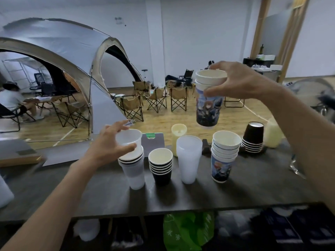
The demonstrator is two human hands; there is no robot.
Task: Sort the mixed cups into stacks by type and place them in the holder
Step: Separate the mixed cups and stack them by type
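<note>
My right hand [241, 82] holds a short stack of printed paper cups [208, 107] in the air above the table. Below it stands a taller stack of the same printed cups [223, 156]. My left hand [108, 144] grips a clear plastic cup [129, 142] at the top of a mixed stack [133, 169] of black-rimmed and clear cups. Between them stand a stack of black paper cups [161, 165] and a stack of frosted plastic cups [188, 158]. An upside-down black stack [252, 138] sits at the back right.
The dark table [181, 194] has a front edge with shelves and a green bag [184, 230] beneath. A yellowish cup dispenser tube [178, 134] and a grey device [153, 142] stand behind the stacks. A tent, folding chairs and a seated person fill the room beyond.
</note>
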